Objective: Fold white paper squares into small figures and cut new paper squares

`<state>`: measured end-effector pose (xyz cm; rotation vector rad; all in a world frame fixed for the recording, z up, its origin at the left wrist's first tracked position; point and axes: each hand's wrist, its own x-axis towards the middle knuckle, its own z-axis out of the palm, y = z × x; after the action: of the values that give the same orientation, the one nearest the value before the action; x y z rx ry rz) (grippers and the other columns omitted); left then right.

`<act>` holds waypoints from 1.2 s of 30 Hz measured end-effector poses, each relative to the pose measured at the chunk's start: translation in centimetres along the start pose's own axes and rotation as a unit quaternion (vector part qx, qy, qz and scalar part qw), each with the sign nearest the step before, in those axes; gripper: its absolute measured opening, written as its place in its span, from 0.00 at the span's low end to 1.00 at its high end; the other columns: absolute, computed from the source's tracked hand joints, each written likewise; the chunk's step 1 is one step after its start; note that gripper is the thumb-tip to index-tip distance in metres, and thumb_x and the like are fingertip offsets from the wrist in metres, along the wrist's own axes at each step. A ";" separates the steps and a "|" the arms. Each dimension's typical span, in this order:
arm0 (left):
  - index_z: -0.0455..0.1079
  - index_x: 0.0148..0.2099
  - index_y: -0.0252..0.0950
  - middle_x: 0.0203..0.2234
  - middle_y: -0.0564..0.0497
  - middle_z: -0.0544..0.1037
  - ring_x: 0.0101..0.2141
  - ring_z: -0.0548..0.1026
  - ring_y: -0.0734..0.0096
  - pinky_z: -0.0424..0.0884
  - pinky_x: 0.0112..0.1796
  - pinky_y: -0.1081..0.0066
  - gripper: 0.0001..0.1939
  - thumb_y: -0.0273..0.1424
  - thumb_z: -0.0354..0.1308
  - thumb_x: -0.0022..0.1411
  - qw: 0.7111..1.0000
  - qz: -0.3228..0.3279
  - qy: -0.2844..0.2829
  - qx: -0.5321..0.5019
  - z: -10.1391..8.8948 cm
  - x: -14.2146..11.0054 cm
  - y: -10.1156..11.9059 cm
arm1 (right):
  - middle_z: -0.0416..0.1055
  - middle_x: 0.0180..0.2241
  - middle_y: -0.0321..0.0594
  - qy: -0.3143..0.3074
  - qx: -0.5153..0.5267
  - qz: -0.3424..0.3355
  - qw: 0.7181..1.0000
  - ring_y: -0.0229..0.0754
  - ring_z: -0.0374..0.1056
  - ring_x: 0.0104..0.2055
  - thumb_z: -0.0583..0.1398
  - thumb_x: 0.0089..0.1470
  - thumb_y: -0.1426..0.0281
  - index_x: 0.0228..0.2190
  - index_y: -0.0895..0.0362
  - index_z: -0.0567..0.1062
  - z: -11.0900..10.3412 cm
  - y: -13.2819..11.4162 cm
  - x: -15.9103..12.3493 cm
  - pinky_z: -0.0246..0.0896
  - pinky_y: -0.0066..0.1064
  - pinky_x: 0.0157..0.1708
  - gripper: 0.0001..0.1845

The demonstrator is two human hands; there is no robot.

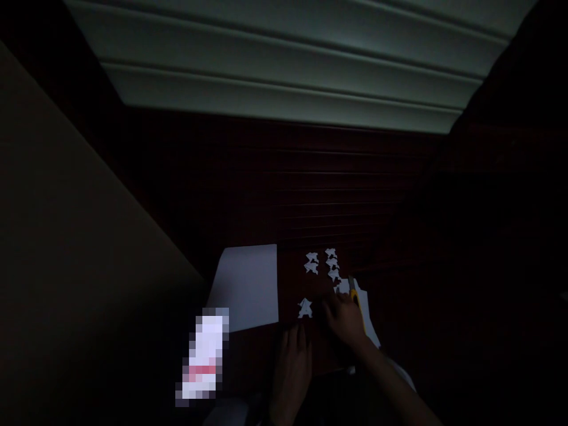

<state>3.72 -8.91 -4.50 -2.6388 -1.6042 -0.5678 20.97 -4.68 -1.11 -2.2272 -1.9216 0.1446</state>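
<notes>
The scene is very dark. My left hand lies flat on the dark wooden surface with its fingers stretched forward, holding nothing, just below a small folded white paper figure. My right hand reaches forward beside it, resting on a strip of white paper; its fingers are too dim to read. A yellow utility knife lies at or under the right hand's far edge. Several more small white paper figures sit in two short rows farther out.
A plain white sheet of paper lies to the left of the figures. A blurred white and red object sits near left. A pale panel slopes along the left. Light horizontal slats run across the top.
</notes>
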 end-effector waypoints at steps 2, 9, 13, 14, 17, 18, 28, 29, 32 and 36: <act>0.68 0.52 0.34 0.48 0.43 0.70 0.49 0.66 0.57 0.66 0.49 0.56 0.18 0.24 0.48 0.60 1.000 0.004 -0.001 -0.002 0.0 -0.8 0.0 | 0.73 0.34 0.47 -0.027 0.026 0.019 0.999 0.45 0.68 0.39 0.48 0.60 0.60 0.32 0.57 0.76 0.8 -1.5 0.1 0.58 0.30 0.37 0.21; 0.66 0.54 0.33 0.50 0.43 0.69 0.50 0.66 0.58 0.65 0.50 0.55 0.21 0.22 0.45 0.60 1.000 -0.013 0.002 -0.009 0.1 -1.4 0.2 | 0.75 0.33 0.48 -0.037 0.024 0.031 0.999 0.45 0.70 0.37 0.48 0.60 0.57 0.31 0.57 0.77 2.8 -2.9 0.1 0.58 0.30 0.33 0.24; 0.66 0.54 0.33 0.50 0.43 0.70 0.50 0.66 0.58 0.65 0.50 0.55 0.22 0.21 0.45 0.59 1.000 0.000 0.009 -0.014 0.2 -0.8 0.4 | 0.76 0.32 0.47 -0.044 0.017 0.034 0.998 0.45 0.71 0.35 0.49 0.59 0.55 0.29 0.56 0.78 2.7 -2.7 0.1 0.58 0.30 0.31 0.24; 0.66 0.54 0.33 0.50 0.43 0.70 0.50 0.66 0.58 0.65 0.50 0.55 0.22 0.21 0.45 0.59 1.000 0.003 0.010 -0.014 0.2 -0.8 0.4 | 0.76 0.32 0.47 -0.045 0.015 0.035 0.998 0.45 0.72 0.35 0.49 0.59 0.55 0.29 0.56 0.78 2.7 -2.8 0.1 0.58 0.30 0.30 0.24; 0.67 0.54 0.33 0.50 0.43 0.70 0.50 0.66 0.58 0.64 0.50 0.55 0.22 0.21 0.45 0.59 1.000 0.005 0.007 -0.011 0.4 -0.8 0.3 | 0.76 0.32 0.48 -0.048 0.013 0.037 0.998 0.46 0.72 0.34 0.49 0.58 0.54 0.28 0.56 0.78 2.9 -2.8 0.2 0.59 0.31 0.30 0.24; 0.67 0.54 0.33 0.51 0.43 0.70 0.50 0.66 0.58 0.64 0.50 0.55 0.22 0.20 0.45 0.59 1.000 0.005 0.005 -0.011 0.4 -0.9 0.3 | 0.76 0.31 0.48 -0.050 0.014 0.037 0.998 0.46 0.72 0.34 0.49 0.58 0.54 0.28 0.56 0.78 3.0 -2.8 0.2 0.59 0.31 0.30 0.24; 0.65 0.55 0.33 0.52 0.43 0.70 0.51 0.66 0.58 0.64 0.51 0.55 0.23 0.20 0.46 0.59 0.999 0.006 0.017 -0.029 0.3 -0.8 0.4 | 0.76 0.32 0.47 -0.061 0.023 0.007 0.998 0.45 0.72 0.35 0.49 0.60 0.59 0.29 0.57 0.77 2.4 -3.4 -0.9 0.59 0.30 0.32 0.21; 0.65 0.55 0.33 0.52 0.43 0.70 0.51 0.66 0.59 0.65 0.51 0.55 0.23 0.19 0.46 0.58 0.999 0.005 0.016 -0.030 0.3 -0.8 0.4 | 0.76 0.32 0.47 -0.055 0.026 0.004 0.998 0.45 0.71 0.36 0.49 0.60 0.60 0.29 0.57 0.77 2.4 -3.4 -1.0 0.58 0.30 0.32 0.22; 0.67 0.54 0.33 0.51 0.44 0.70 0.51 0.67 0.60 0.65 0.52 0.56 0.22 0.19 0.46 0.58 0.999 -0.004 0.011 -0.036 0.5 -0.7 0.4 | 0.75 0.33 0.46 -0.016 0.043 0.003 0.999 0.45 0.70 0.38 0.47 0.61 0.60 0.30 0.57 0.75 2.5 -3.6 -0.8 0.58 0.29 0.34 0.21; 0.66 0.54 0.33 0.51 0.44 0.71 0.51 0.67 0.61 0.65 0.51 0.57 0.22 0.19 0.45 0.60 0.999 -0.010 0.004 -0.034 0.4 -1.1 0.2 | 0.73 0.35 0.44 0.016 0.063 0.019 0.998 0.44 0.69 0.38 0.48 0.61 0.60 0.35 0.57 0.71 2.8 -3.9 0.0 0.57 0.30 0.36 0.17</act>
<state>3.58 -9.86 -5.19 -2.6655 -1.6409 -0.6449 16.62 -3.89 -3.02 -2.1722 -1.8012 0.2282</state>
